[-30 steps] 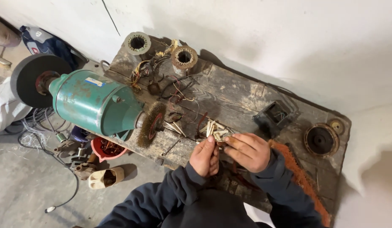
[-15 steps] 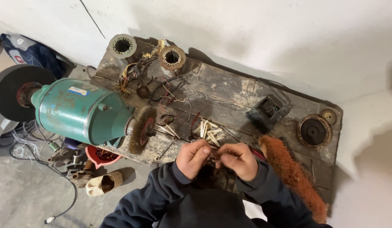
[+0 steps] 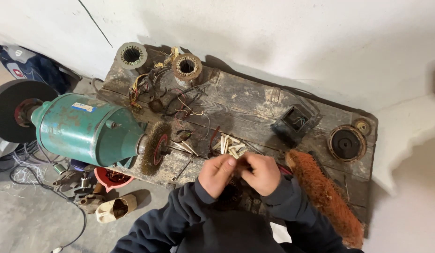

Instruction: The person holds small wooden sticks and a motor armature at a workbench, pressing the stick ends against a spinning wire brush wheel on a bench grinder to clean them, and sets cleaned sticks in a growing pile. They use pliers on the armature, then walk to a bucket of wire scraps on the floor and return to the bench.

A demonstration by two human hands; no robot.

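Down left, a red bowl (image 3: 110,180) holds dark, indistinct bits beside the bench (image 3: 255,105).

A green bench grinder (image 3: 88,127) with wire wheel (image 3: 155,147), orange brush (image 3: 325,197), and black round part (image 3: 346,143) lie about.

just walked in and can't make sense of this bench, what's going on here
A person in a dark jacket works at a worn wooden bench. Left hand and right hand are closed together over something small, hidden by the fingers, beside a pile of pale slips. A green bench grinder with a wire wheel stands left; a bristle brush lies right.
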